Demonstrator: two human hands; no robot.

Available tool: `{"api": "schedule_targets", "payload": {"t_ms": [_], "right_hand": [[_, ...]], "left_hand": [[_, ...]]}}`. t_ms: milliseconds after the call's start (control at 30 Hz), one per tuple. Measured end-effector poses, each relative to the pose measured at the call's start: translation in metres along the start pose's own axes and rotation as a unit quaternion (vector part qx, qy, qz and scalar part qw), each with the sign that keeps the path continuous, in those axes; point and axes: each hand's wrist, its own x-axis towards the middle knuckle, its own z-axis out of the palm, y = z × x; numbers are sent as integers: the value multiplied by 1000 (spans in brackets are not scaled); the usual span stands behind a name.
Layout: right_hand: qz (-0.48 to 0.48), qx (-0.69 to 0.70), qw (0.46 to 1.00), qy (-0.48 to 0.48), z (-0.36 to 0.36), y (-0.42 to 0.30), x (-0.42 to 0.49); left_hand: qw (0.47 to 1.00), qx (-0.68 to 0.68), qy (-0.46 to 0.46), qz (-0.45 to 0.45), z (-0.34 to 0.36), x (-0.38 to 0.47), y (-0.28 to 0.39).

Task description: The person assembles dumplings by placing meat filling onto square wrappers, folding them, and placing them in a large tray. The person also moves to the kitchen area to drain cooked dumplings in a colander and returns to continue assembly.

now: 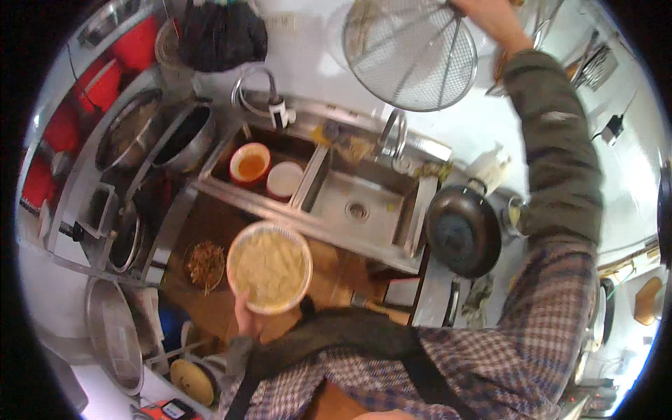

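Note:
My left hand grips the near rim of a round basin filled with pale yellowish pieces of food, held in front of my body beside the sink's front edge. My right arm reaches far up to the wall, where my right hand is at the top of a large round wire-mesh strainer, its fingers at the frame and partly cut off by the picture's edge. The strainer hangs above the faucet. Below it lies the steel double sink, its left bowl holding two red-rimmed bowls, one with orange liquid.
A dark wok stands right of the sink, beside a cleaver-like dark handle. Metal pots line the left counter. A heap of brown scraps lies left of the basin. Utensils hang on the wall at upper right.

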Motion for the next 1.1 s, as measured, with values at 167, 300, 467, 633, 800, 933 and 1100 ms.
{"api": "schedule_targets", "payload": {"t_ms": [167, 300, 467, 633, 800, 933, 1100], "right_hand": [[111, 226, 918, -305, -68, -107, -2], [348, 538, 659, -392, -83, -241, -79], [502, 721, 319, -356, -91, -390, -149], [591, 734, -52, -331, -84, -470, -168], [580, 769, -154, -221, -72, -507, -184], [607, 745, -196, -195, -62, -518, -204], [621, 730, -223, -179, -62, -532, -223]], "left_hand": [[996, 48, -73, -12, 12, 61, 45], [996, 39, -66, -37, 26, 105, 52], [984, 117, -136, -2, 76, 169, 56], [933, 308, -185, 35, 149, 241, 35], [731, 602, -212, 241, 194, 316, -2], [606, 694, -247, 300, 226, 326, -12], [543, 725, -264, 332, 261, 308, -20]]}}
